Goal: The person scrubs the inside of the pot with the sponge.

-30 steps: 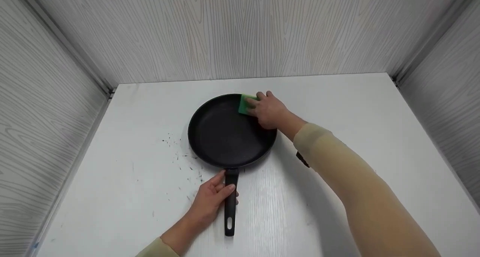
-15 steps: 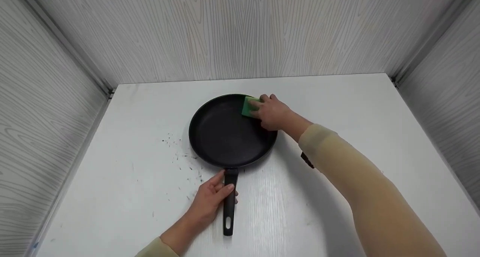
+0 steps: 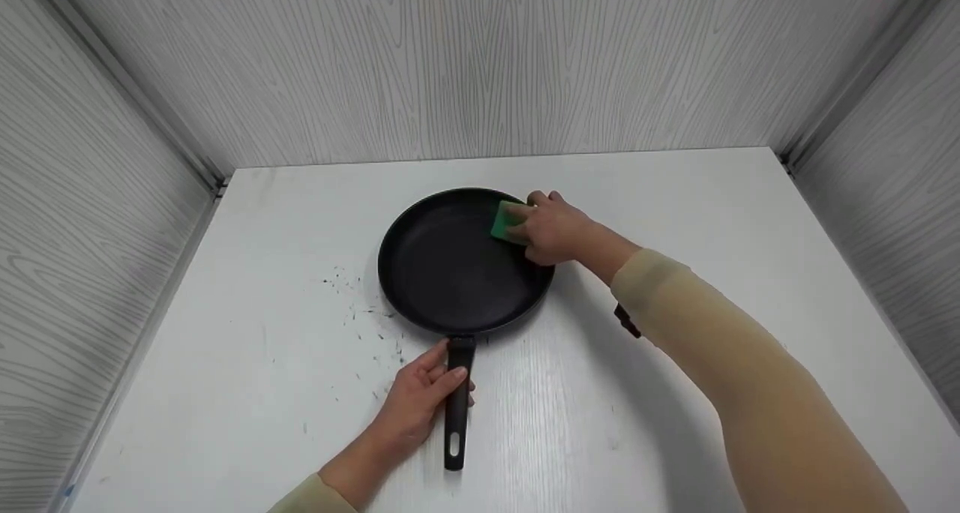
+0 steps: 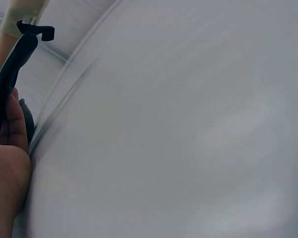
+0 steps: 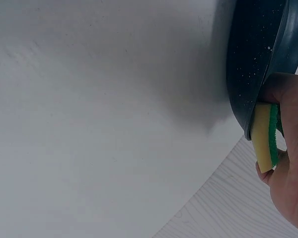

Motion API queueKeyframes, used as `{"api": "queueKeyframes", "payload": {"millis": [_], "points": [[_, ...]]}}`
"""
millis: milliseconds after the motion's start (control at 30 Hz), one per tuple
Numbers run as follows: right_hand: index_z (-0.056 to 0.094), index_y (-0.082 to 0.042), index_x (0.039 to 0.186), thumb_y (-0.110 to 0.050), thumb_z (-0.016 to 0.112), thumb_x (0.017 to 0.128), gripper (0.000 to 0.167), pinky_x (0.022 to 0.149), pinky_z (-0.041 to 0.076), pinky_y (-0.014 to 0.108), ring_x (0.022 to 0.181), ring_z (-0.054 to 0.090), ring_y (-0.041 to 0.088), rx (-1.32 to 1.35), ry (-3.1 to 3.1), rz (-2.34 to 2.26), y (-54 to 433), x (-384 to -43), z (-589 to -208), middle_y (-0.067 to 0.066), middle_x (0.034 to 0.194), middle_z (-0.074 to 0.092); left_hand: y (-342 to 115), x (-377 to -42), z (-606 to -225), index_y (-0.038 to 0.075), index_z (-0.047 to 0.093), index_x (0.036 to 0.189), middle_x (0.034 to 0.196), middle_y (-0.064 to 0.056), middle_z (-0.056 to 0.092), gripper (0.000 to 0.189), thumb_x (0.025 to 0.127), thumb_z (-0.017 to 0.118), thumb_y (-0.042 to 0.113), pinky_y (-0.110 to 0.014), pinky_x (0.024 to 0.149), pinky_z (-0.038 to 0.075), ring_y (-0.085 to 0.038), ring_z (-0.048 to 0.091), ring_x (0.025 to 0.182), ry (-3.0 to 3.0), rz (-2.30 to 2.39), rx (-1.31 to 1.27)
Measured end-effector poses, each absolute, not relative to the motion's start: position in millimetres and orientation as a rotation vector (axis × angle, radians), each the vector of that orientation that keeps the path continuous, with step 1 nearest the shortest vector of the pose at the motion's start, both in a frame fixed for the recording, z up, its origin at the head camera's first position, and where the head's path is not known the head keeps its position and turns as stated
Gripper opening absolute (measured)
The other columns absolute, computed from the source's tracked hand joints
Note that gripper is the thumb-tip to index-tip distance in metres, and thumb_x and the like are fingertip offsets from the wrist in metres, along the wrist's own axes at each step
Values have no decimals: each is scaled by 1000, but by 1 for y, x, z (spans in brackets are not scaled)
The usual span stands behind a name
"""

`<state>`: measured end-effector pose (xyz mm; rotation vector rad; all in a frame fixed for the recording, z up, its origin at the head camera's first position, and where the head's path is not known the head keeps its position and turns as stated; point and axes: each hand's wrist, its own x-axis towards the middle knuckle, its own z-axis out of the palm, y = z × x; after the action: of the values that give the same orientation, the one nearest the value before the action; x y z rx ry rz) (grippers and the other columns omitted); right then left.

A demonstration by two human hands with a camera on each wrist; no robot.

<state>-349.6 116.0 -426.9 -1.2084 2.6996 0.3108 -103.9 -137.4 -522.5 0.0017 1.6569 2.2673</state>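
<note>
Change: the right hand and its sponge have slid a little rightward and toward the person along the far right wall of the pan since a second ago; the pan and the left hand have hardly shifted.
Right hand: fingers curled over the sponge, pinching it and pressing it against the inner wall of the pan by the rim; the right wrist view shows the thumb on the outside of the rim.
Sponge: green scouring face on a yellow body, sitting at the upper right of the pan, partly covered by the fingers.
Pan: a black, round frying pan lying flat on the tabletop, near the middle, its handle pointing toward the person.
Left hand: the left hand grips the handle just below the pan body, fingers wrapped over it, thumb on the left side.
Specks: small dark crumbs scattered on the tabletop just left of the pan.
Sleeves: both forearms in beige sleeves.
Surround: pale wood-grain walls on three sides.
</note>
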Motion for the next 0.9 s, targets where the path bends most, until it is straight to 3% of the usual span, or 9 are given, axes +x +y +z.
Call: {"api": "queueKeyframes", "payload": {"millis": [533, 900], "points": [[64, -19, 149, -27, 63, 97, 53, 108, 39, 62, 141, 38, 46, -1196, 2672, 150, 130, -343, -426, 14, 169, 36, -138, -103, -522, -3, 24, 166, 98, -12, 75, 78, 104, 70, 11, -32, 81, 61, -18, 74, 81, 1650, 2268, -29], [71, -15, 142, -27, 62, 93, 51, 110, 37, 65, 143, 39, 47, -1228, 2670, 45, 140, -337, -422, 16, 157, 52, -137, -104, -523, -5, 23, 166, 96, -11, 75, 78, 104, 69, 10, -32, 81, 61, -18, 73, 80, 1629, 2293, -2]]}}
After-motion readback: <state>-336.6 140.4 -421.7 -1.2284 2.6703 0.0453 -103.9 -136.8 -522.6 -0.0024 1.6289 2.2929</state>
